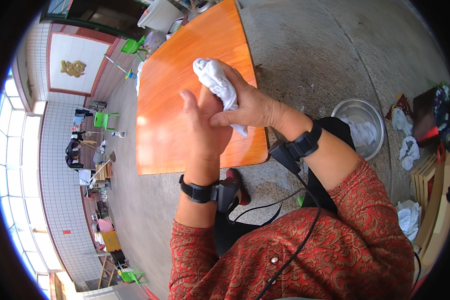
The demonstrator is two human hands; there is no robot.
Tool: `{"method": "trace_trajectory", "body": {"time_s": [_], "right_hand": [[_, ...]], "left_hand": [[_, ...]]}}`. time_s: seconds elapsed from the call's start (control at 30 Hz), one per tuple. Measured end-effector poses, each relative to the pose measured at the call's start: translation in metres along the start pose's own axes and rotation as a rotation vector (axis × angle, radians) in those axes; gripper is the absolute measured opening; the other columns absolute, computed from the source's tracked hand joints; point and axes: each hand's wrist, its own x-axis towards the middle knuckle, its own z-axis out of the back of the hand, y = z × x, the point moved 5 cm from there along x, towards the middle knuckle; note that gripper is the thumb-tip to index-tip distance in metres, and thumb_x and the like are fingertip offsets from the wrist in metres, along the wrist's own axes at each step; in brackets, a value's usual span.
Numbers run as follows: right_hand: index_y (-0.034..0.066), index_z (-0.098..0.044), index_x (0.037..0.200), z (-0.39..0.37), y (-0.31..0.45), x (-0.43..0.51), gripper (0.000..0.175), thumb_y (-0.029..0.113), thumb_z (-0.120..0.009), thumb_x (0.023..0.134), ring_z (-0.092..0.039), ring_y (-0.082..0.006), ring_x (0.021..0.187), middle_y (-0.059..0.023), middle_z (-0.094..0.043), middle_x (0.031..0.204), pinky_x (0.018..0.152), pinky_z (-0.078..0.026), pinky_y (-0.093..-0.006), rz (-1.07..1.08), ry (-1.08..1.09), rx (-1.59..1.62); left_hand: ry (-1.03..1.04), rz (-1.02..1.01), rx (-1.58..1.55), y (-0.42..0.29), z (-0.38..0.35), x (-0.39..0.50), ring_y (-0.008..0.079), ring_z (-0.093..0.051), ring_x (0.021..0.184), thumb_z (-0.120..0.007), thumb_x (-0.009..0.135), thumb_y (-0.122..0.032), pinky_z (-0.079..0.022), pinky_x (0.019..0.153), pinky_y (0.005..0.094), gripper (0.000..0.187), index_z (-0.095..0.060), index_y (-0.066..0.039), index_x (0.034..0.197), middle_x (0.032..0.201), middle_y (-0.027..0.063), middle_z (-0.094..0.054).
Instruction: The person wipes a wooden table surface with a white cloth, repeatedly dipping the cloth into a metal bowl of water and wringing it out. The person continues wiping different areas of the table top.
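My right hand (251,99) grips a crumpled white cloth (222,84), its thumb lying across the palm of the other hand. My left hand (206,127) is turned palm inward beside the cloth, thumb raised and apart from the fingers. Some left fingers are hidden behind the cloth and my right hand. Both hands are above an orange-brown wooden table (165,146) with a glossy top.
On the concrete floor to the right stands a metal basin (378,129) with white cloth in water. Further right lie loose cloths (408,153) and wooden boards (427,176). Small green chairs (105,120) stand left. A cable (315,200) hangs from the wrist straps.
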Motion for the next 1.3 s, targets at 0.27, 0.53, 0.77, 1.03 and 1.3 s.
{"method": "trace_trajectory", "body": {"time_s": [0.27,0.53,0.77,1.03,1.3], "right_hand": [[0.0079,-0.058,0.129,0.059,-0.045,0.004,0.041,0.031,-0.063,0.096,-0.07,-0.0167,0.091,-0.0097,-0.069,0.111,0.075,-0.06,-0.0341,-0.421,-0.45,0.529],[0.0082,-0.051,0.137,0.055,-0.086,-0.004,0.054,0.034,-0.067,0.093,-0.065,-0.0295,0.11,-0.0159,-0.063,0.12,0.091,-0.055,-0.0424,-0.653,-0.379,0.106],[0.0095,-0.007,0.158,0.017,-0.084,-0.03,0.091,0.035,-0.065,0.093,-0.049,-0.0514,0.125,-0.0374,-0.028,0.142,0.102,-0.049,-0.0486,-0.726,-0.135,-0.413],[0.0089,-0.002,0.158,0.004,-0.035,-0.068,0.102,0.044,-0.069,0.09,-0.054,-0.0545,0.118,-0.0403,-0.033,0.137,0.102,-0.048,-0.0528,-0.691,0.108,-0.567],[0.0083,-0.009,0.16,0.022,-0.075,0.003,0.083,0.044,-0.054,0.1,-0.048,-0.0537,0.128,-0.038,-0.028,0.146,0.109,-0.044,-0.0512,-0.823,0.135,-0.715]], "left_hand": [[-0.115,-0.084,0.801,-0.005,0.076,-0.04,0.0312,-0.005,0.155,-0.029,0.097,-0.071,-0.007,0.123,0.0487,0.088,-0.03,-0.006,0.157,0.167,0.017,-0.009],[-0.268,0.195,1.751,0.049,0.184,-0.086,0.0412,-0.007,0.154,-0.032,0.105,-0.052,-0.008,0.12,0.058,0.068,-0.025,-0.012,0.159,0.167,0.0162,-0.016],[-0.272,0.17,1.796,0.054,0.18,-0.087,0.0377,-0.013,0.154,-0.038,0.102,-0.052,-0.011,0.12,0.0575,0.072,-0.022,-0.011,0.16,0.166,0.0138,-0.019],[-0.298,0.202,1.816,0.056,0.177,-0.085,0.0378,-0.015,0.153,-0.041,0.101,-0.053,-0.012,0.119,0.0592,0.074,-0.023,-0.012,0.16,0.166,0.014,-0.02],[-0.312,0.134,1.851,0.054,0.169,-0.087,0.0391,-0.019,0.151,-0.046,0.099,-0.055,-0.017,0.117,0.0629,0.077,-0.026,-0.01,0.159,0.164,0.0156,-0.025]]}}
